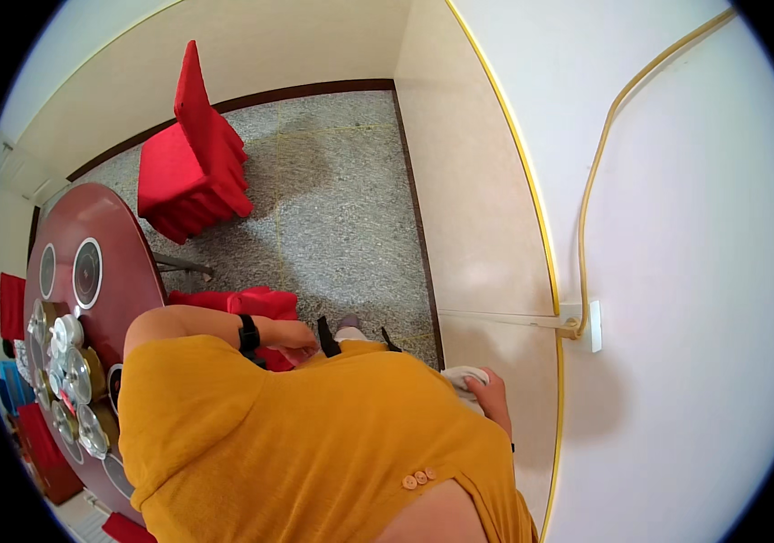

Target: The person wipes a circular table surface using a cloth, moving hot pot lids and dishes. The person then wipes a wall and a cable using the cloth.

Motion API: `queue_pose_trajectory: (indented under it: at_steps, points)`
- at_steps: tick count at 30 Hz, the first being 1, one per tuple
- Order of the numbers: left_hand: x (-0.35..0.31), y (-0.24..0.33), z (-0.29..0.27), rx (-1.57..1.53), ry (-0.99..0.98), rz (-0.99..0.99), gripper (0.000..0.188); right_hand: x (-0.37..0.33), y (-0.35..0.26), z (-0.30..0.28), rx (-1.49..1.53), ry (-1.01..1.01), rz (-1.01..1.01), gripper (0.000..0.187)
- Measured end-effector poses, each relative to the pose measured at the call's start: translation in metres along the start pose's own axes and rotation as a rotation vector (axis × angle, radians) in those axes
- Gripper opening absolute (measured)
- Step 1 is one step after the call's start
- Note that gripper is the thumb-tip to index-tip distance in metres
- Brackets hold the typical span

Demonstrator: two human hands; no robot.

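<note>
Mustard-yellow top (341,425) takes up most of the lower half here, with three little buttons (419,478) showing near the neckline. The right hand (493,398) is over by the wall side, fingers curled around a whitish cloth (462,374), so that one's closed on something for sure. The cloth is bunched up right against the wearer's side, partly hidden by the top.

Left hand (294,338) is trickier: it's in front of the body with a black watch (248,335) on the wrist, fingers bent inward and close to a black strap (327,337). Honestly can't tell how far open it is or whether it has hold of anything. Behind it in view is some bright red chair fabric (265,300), and just past the strap there's a greyish shoe (349,321) on the speckled grey floor (341,199).

Off to the left is a round dark-red table (115,213) with black-and-white round placemats (87,273) and a cluster of gold-coloured pots with clear lids (88,376). Another red-covered chair (174,172) sits beyond it. On the right wall, a beige cable (597,163) runs down to a white outlet box (596,327).
</note>
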State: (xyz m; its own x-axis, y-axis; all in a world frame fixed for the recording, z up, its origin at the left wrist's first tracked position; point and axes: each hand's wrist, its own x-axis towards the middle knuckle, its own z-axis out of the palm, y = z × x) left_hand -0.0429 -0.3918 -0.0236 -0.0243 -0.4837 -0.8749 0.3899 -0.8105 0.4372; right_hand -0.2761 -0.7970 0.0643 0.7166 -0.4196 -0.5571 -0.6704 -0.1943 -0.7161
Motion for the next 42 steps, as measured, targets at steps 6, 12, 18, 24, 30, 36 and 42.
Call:
queue_pose_trajectory:
  at_steps: [6, 12, 18, 24, 30, 36, 42]
  points:
    - [-0.076, 0.05, 0.006, -0.16, -0.203, -0.164, 0.027, -0.024, 0.016, -0.016, 0.0, 0.105, 0.098, 0.025]
    - [-0.083, 0.063, 0.024, -0.308, -0.207, 0.071, 0.03, -0.017, 0.031, -0.017, -0.047, 0.086, 0.116, 0.027]
    - [-0.059, 0.049, 0.046, 0.447, 0.379, 0.709, 0.03, 0.007, 0.03, -0.013, -0.017, 0.059, 0.112, 0.026]
    - [-0.065, 0.015, 0.045, 0.488, 0.464, 0.442, 0.026, 0.009, 0.019, -0.013, -0.04, 0.016, 0.099, 0.025]
    - [-0.086, 0.036, 0.052, 0.043, 0.108, 0.302, 0.029, 0.004, 0.035, -0.01, -0.069, 0.034, 0.051, 0.027]
    - [-0.035, 0.028, 0.049, 0.715, 0.331, 0.365, 0.029, 0.006, 0.053, -0.004, -0.014, 0.028, 0.022, 0.027]
    - [-0.02, 0.014, 0.05, 0.552, 0.374, 0.934, 0.02, -0.003, 0.051, -0.008, -0.041, 0.041, 0.047, 0.026]
